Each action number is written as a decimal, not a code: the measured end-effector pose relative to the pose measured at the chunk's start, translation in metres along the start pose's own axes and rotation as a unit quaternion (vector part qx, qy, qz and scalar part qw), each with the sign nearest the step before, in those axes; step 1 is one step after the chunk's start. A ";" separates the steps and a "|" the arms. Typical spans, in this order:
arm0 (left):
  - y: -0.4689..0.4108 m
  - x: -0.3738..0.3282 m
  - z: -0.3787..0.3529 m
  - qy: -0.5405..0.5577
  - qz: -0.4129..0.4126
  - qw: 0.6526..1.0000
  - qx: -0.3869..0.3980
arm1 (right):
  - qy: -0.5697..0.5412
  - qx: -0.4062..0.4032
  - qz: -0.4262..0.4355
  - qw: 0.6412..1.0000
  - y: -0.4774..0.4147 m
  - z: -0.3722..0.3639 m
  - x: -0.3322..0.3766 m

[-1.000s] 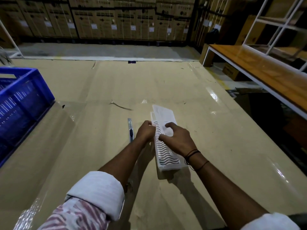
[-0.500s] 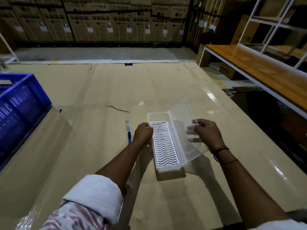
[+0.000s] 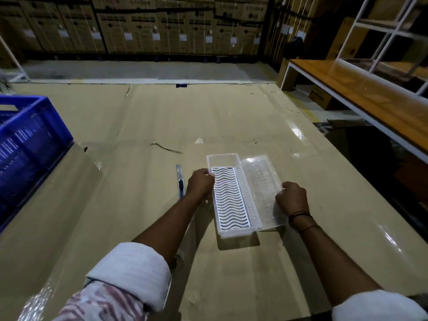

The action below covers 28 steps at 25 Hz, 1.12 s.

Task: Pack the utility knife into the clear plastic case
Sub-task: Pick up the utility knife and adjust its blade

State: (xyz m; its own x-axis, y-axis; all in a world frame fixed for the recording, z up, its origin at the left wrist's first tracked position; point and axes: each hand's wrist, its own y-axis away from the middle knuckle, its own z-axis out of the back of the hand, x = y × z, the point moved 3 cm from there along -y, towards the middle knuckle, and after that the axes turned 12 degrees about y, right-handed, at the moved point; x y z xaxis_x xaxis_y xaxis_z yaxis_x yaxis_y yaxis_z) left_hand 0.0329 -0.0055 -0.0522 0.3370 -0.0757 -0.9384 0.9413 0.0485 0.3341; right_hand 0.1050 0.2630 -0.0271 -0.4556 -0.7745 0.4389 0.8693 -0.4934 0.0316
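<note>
The clear plastic case (image 3: 222,159) lies open on the table in front of me, with a white wavy-slotted insert (image 3: 229,198) in its tray. Its transparent lid (image 3: 260,179) is folded flat to the right. My left hand (image 3: 200,183) grips the tray's left wall. My right hand (image 3: 293,199) holds the lid's right edge down. The utility knife (image 3: 180,179), slim and grey with a dark slider, rests on the table just left of my left hand, partly hidden by it.
A blue plastic crate (image 3: 34,135) stands at the left on the cardboard-covered table (image 3: 139,126). A wooden bench with a white frame (image 3: 370,98) runs along the right. Stacked cardboard boxes (image 3: 162,24) line the far wall.
My right hand has swung the lid from shut over the tray to fully open and flat on the right. My left hand stayed on the tray's left wall. The knife has not moved.
</note>
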 end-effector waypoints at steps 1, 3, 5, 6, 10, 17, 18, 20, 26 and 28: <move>0.001 -0.001 0.000 -0.001 0.001 1.000 0.002 | 0.002 -0.007 -0.007 1.000 0.000 -0.003 -0.003; 0.004 -0.003 0.000 -0.001 -0.001 1.000 0.005 | 0.018 -0.010 -0.008 1.000 0.001 -0.010 -0.007; 0.006 -0.005 0.001 -0.002 0.000 1.000 0.008 | 0.047 -0.017 -0.005 0.999 0.001 -0.016 -0.010; 0.005 -0.004 0.001 -0.002 -0.001 1.000 0.008 | 0.060 -0.021 -0.003 0.998 0.001 -0.018 -0.010; 0.001 -0.003 0.002 -0.010 0.002 1.000 0.003 | 0.099 -0.034 0.003 0.994 0.003 -0.021 -0.011; 0.004 -0.011 0.008 -0.098 -0.021 0.995 -0.019 | 0.120 -0.028 0.007 0.992 -0.004 -0.021 -0.017; 0.004 -0.011 0.008 -0.096 -0.019 0.995 -0.017 | 0.122 -0.026 0.006 0.992 -0.004 -0.021 -0.017; 0.005 -0.011 0.009 -0.083 -0.018 0.996 -0.014 | 0.128 -0.029 0.007 0.991 -0.001 -0.019 -0.015; 0.002 -0.011 0.016 -0.081 -0.013 0.997 -0.010 | 0.087 -0.104 0.090 0.987 0.015 -0.004 0.032; 0.006 -0.016 0.021 -0.069 -0.014 0.997 -0.011 | 0.043 -0.134 0.150 0.979 0.024 -0.002 0.061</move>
State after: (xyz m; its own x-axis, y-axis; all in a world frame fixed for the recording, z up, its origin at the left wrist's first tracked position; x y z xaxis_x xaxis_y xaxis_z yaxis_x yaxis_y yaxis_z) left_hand 0.0340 -0.0252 -0.0333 0.3125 -0.2135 -0.9256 0.9499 0.0668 0.3053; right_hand 0.0974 0.2034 -0.0019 -0.2125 -0.9253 0.3141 0.8897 -0.3161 -0.3295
